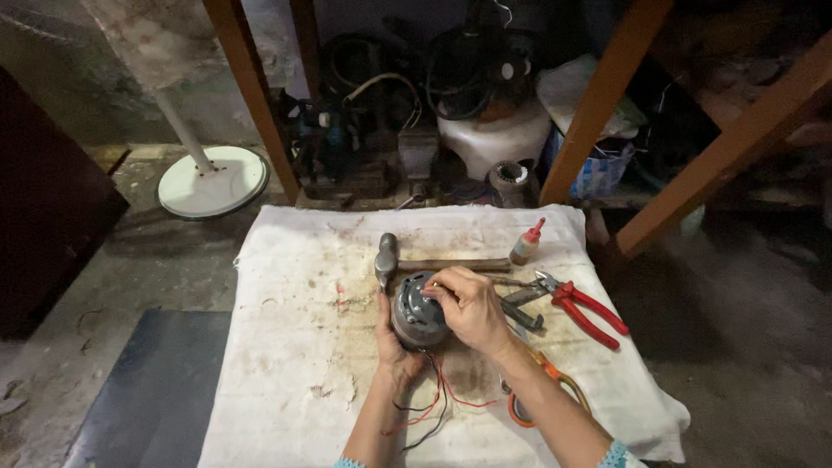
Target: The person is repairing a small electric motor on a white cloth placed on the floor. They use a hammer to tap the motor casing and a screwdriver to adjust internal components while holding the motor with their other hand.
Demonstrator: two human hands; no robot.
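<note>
A stained white cloth (286, 347) covers a low desk in a cluttered workshop with a concrete floor (130, 260). At the cloth's middle sits a small round electric motor (416, 314), red and black wires (433, 403) trailing from it toward the person. The left hand (390, 342) cups the motor's lower left side, grasping it; the right hand (470, 308) lies over its top right, fingertips pinched on the housing. Just behind lies a hammer (416, 260), with a small glue bottle (526, 243) near its handle end. Red-handled pliers (581, 308) rest to the right, orange-handled scissors (542, 390) beneath the right forearm.
</note>
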